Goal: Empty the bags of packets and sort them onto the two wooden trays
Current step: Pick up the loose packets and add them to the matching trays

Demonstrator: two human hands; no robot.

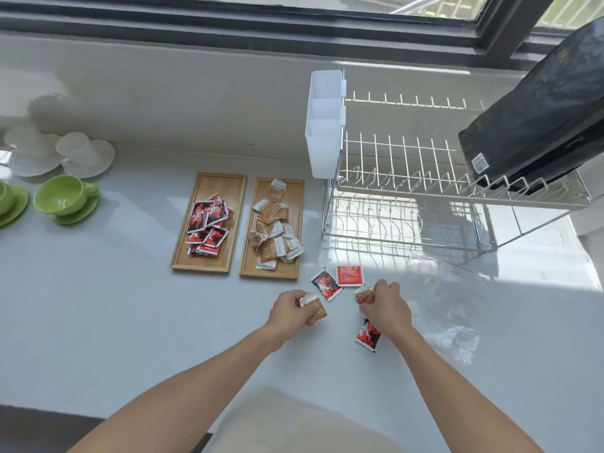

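Two wooden trays lie side by side on the white counter. The left tray point(183, 256) holds a heap of red-and-black packets point(208, 228). The right tray point(295, 223) holds several brown packets point(274, 230). My left hand point(291, 310) is closed around a brown packet point(315, 308). My right hand point(387, 308) grips another brown packet point(363, 295). A red-and-black packet point(368, 336) lies partly under my right wrist. Two more red packets, one point(326, 284) and the other point(349, 275), rest loose just in front of the trays.
Clear plastic bags point(452, 322) lie crumpled to the right of my hands. A white dish rack point(408, 191) carrying a black bag point(536, 122) stands at the back right. Green cups point(63, 196) and white cups point(70, 148) on saucers sit at the left.
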